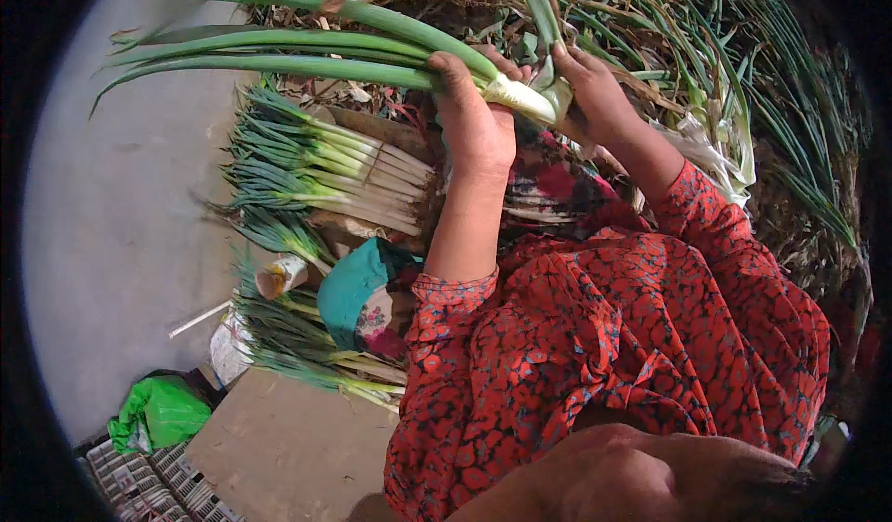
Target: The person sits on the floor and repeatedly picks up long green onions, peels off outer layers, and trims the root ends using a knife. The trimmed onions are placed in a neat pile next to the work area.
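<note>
A large green onion (372,73) lies across the upper middle, its long green leaves fanned to the left and its white stem pointing right. My left hand (476,122) is wrapped round it where green meets white, thumb on top. At the stem's right end, my right hand (595,90) is closed on an outer leaf (536,6) that stands up away from the stem. The leaf's lower part bends back beside the white stem, and some of my right fingers are hidden behind it.
Left of my forearm lie trimmed green onions (362,169) in a tied bundle, with more onions (297,322) below. A teal cloth (353,290) covers my knee. Untrimmed onions (790,104) and peelings heap on the right. A green bag (163,412) and cardboard (288,448) sit lower left.
</note>
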